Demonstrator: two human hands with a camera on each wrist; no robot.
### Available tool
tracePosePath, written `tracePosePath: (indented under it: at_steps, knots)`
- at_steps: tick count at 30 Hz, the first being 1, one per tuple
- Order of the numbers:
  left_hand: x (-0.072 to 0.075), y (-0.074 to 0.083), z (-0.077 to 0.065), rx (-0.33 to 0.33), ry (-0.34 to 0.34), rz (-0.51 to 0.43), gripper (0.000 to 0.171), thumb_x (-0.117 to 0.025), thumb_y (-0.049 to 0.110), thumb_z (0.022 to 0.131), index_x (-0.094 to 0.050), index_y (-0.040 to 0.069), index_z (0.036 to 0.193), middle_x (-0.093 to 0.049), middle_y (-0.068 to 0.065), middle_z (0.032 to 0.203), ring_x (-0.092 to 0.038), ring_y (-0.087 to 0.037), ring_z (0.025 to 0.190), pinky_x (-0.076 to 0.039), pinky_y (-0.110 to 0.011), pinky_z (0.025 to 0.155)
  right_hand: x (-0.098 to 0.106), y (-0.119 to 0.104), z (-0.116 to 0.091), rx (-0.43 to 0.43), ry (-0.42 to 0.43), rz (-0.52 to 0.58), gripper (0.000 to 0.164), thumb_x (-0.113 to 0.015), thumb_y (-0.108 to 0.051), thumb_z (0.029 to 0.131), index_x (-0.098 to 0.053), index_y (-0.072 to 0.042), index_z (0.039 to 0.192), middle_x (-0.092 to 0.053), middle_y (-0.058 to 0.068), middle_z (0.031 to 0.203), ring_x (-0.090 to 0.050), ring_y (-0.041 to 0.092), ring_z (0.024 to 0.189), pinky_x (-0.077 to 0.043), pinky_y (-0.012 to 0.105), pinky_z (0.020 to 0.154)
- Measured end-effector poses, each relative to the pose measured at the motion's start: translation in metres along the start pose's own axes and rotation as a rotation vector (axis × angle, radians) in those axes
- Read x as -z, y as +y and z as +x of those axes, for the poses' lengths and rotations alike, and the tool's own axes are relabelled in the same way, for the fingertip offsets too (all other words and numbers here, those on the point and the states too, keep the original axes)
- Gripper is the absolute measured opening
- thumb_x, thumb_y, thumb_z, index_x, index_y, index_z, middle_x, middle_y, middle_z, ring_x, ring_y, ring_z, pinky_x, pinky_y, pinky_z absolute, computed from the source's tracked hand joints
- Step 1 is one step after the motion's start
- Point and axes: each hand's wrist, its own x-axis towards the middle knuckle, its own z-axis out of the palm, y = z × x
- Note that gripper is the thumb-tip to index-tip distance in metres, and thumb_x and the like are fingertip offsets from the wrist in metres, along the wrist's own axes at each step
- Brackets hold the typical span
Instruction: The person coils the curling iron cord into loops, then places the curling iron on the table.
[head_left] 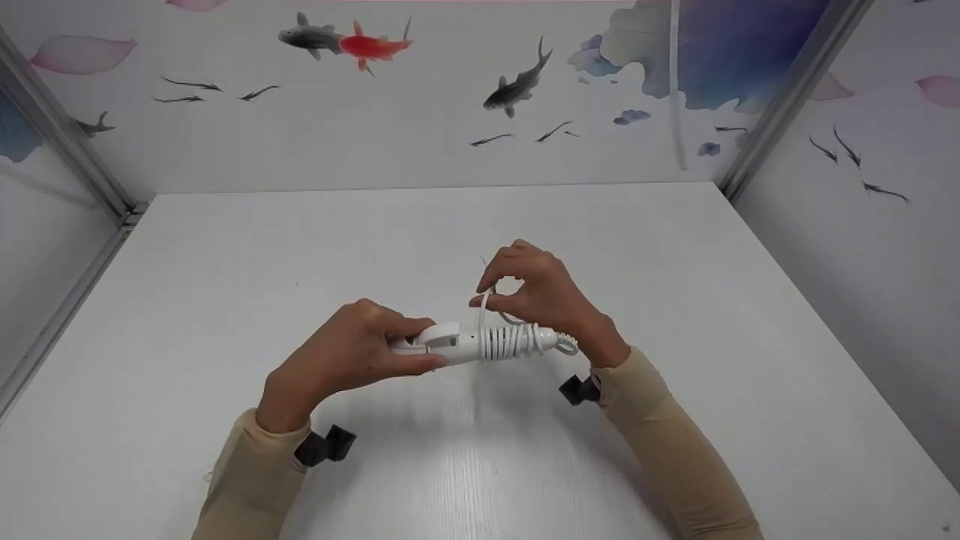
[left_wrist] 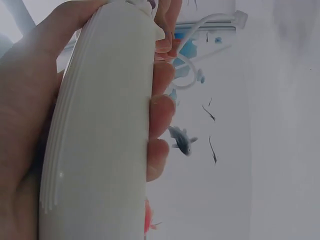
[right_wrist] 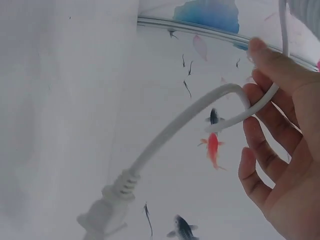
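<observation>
My left hand (head_left: 349,349) grips a white corded hand-held appliance (head_left: 459,349), held level above the table. In the left wrist view its smooth, ridged body (left_wrist: 100,120) fills the palm, with fingertips curled round the far side. A white power cord (head_left: 517,343) is wound in several turns around the appliance's right part. With thumb and fingers my right hand (head_left: 536,283) pinches the cord's loose stretch just above these turns. From there the free cord (right_wrist: 185,115) bends away and ends in a white plug (right_wrist: 102,212), which hangs in the air in the right wrist view.
Beneath both hands is a white tabletop (head_left: 300,255). White panels (head_left: 435,135) printed with fish and petals stand behind it and at the sides, joined by grey metal posts (head_left: 795,97). Black wrist mounts (head_left: 326,445) sit on both sleeves.
</observation>
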Motion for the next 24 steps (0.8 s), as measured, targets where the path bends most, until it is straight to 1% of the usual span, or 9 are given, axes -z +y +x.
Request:
tracePosePath:
  at_steps: [3,5,7,11,13,16,19,22,24]
  knots:
    - [0.0,0.001,-0.001,0.011,-0.022,0.11,0.026,-0.077,0.037,0.087,-0.079,0.018,0.103,-0.073,0.006,0.08,-0.051,-0.002,0.062,-0.043,-0.018,0.058,-0.002,-0.001,0.0,0.044,0.01,-0.099,0.011,-0.079,-0.002,0.08,-0.077,-0.011,0.085,-0.072,0.001,0.084,-0.055,0.02,0.082,-0.044,0.033,0.078]
    - [-0.001,0.002,-0.002,-0.004,-0.028,0.198,0.023,-0.077,0.039,0.086,-0.078,0.018,0.097,-0.068,0.007,0.072,-0.046,-0.003,0.058,-0.039,-0.018,0.055,-0.003,-0.001,0.0,0.08,0.014,-0.171,0.011,-0.08,-0.002,0.08,-0.078,-0.012,0.084,-0.073,0.0,0.083,-0.054,0.02,0.082,-0.043,0.034,0.078]
    - [-0.002,0.003,-0.002,-0.024,-0.022,0.288,0.024,-0.077,0.041,0.085,-0.077,0.018,0.094,-0.064,0.007,0.066,-0.042,-0.003,0.055,-0.036,-0.018,0.053,-0.004,-0.001,0.001,0.124,0.025,-0.24,0.012,-0.081,-0.002,0.079,-0.077,-0.013,0.082,-0.073,-0.001,0.08,-0.053,0.02,0.081,-0.04,0.036,0.076]
    - [-0.003,0.002,-0.002,-0.037,0.003,0.412,0.025,-0.078,0.041,0.084,-0.076,0.018,0.094,-0.062,0.006,0.063,-0.041,-0.004,0.053,-0.035,-0.02,0.051,-0.004,-0.002,0.002,0.195,0.088,-0.349,0.016,-0.081,0.001,0.076,-0.075,-0.013,0.079,-0.071,0.0,0.08,-0.051,0.02,0.084,-0.036,0.037,0.072]
    - [-0.003,0.002,-0.003,-0.031,0.012,0.449,0.025,-0.079,0.041,0.084,-0.075,0.019,0.094,-0.061,0.005,0.061,-0.041,-0.005,0.053,-0.036,-0.021,0.051,-0.005,-0.003,0.002,0.226,0.113,-0.39,0.018,-0.08,0.004,0.076,-0.074,-0.013,0.078,-0.069,0.001,0.082,-0.052,0.02,0.086,-0.036,0.037,0.072]
    - [-0.004,0.004,-0.004,-0.025,0.027,0.487,0.026,-0.08,0.041,0.083,-0.074,0.018,0.094,-0.06,0.003,0.06,-0.041,-0.007,0.052,-0.035,-0.022,0.05,-0.004,-0.006,0.003,0.257,0.132,-0.436,0.02,-0.078,0.007,0.076,-0.074,-0.012,0.078,-0.068,0.002,0.084,-0.054,0.021,0.088,-0.039,0.037,0.073]
    - [-0.007,0.007,-0.004,-0.024,0.061,0.522,0.026,-0.081,0.04,0.082,-0.073,0.017,0.091,-0.059,0.003,0.059,-0.041,-0.008,0.051,-0.033,-0.022,0.048,-0.003,-0.009,0.002,0.26,0.132,-0.452,0.022,-0.075,0.009,0.075,-0.073,-0.012,0.079,-0.068,0.002,0.085,-0.055,0.022,0.089,-0.041,0.037,0.076]
    - [-0.012,0.009,-0.003,-0.015,0.121,0.601,0.027,-0.082,0.04,0.08,-0.073,0.016,0.089,-0.058,0.002,0.058,-0.042,-0.009,0.049,-0.032,-0.023,0.046,-0.003,-0.01,0.001,0.247,0.131,-0.453,0.023,-0.072,0.011,0.075,-0.073,-0.012,0.079,-0.068,0.001,0.085,-0.055,0.022,0.089,-0.042,0.037,0.077]
    - [-0.016,0.01,-0.002,0.014,0.173,0.653,0.029,-0.083,0.041,0.079,-0.075,0.016,0.091,-0.061,0.0,0.06,-0.046,-0.01,0.049,-0.035,-0.024,0.045,-0.003,-0.012,0.0,0.227,0.13,-0.453,0.022,-0.073,0.01,0.076,-0.073,-0.012,0.081,-0.069,0.001,0.085,-0.055,0.021,0.088,-0.042,0.036,0.076]
